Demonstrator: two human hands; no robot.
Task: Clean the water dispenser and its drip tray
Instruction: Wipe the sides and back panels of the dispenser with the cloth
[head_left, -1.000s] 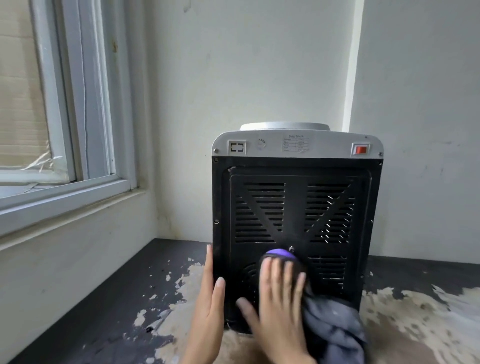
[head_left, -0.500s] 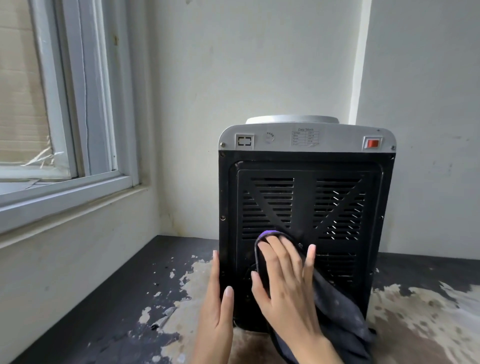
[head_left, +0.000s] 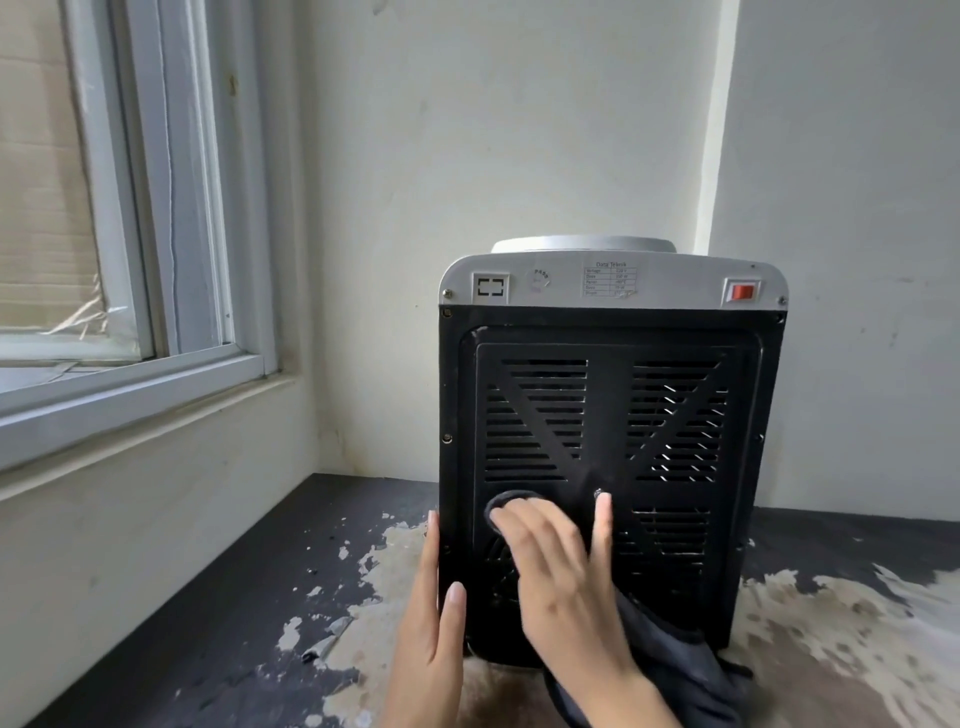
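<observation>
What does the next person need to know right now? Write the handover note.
Left hand: open, flat against the left edge of the water dispenser, steadying it.
Right hand: fingers straight, pressing the dark cloth on the lower vented black back panel.
The dispenser stands on the peeling counter, its back to the camera.
Under way: wiping the back panel.
Left: the other sides cannot be judged; the drip tray is out of view.

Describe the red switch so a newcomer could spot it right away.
Find the water dispenser standing in the corner, its black vented back facing you. Along its grey top strip, look to the far right end: the red switch is the only coloured part there.
</observation>
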